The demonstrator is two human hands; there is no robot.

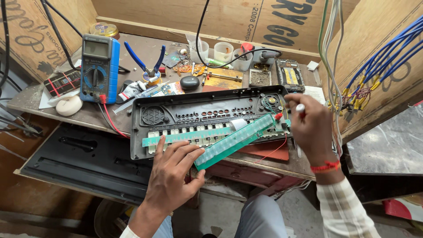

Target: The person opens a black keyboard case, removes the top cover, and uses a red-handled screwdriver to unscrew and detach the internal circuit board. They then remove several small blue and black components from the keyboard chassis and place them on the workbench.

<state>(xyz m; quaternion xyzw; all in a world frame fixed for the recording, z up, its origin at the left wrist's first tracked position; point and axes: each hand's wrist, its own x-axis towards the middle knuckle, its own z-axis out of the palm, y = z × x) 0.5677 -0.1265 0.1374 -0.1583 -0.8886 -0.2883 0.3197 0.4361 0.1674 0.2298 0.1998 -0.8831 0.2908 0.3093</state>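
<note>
Nearest the camera, the left hand [169,174] lies palm down with its fingers spread and loosely open, pressing on the near end of a long green circuit board [235,140] without closing around it. That board is tilted, its near end lifted clear of the black keyboard casing [207,120] and its far end still resting by the right corner. A second, narrower green strip [185,136] lies flat along the row of key contacts inside the casing.

On the right, the right hand [310,128] is curled shut around a slim tool with a white tip [300,107], probably a screwdriver or a soldering pen, held close to the small board [278,124] at the casing's right end, where a thin red wire [274,151] runs out.

As a judgement, the casing is already opened and laid inside-up, and the long board is freed at one end; its right end and wiring look still attached.

Farther back on the bench [88,113] sit a blue multimeter [99,68], blue-handled pliers [149,66], small white cups [223,51] and loose parts, against plywood walls.
</note>
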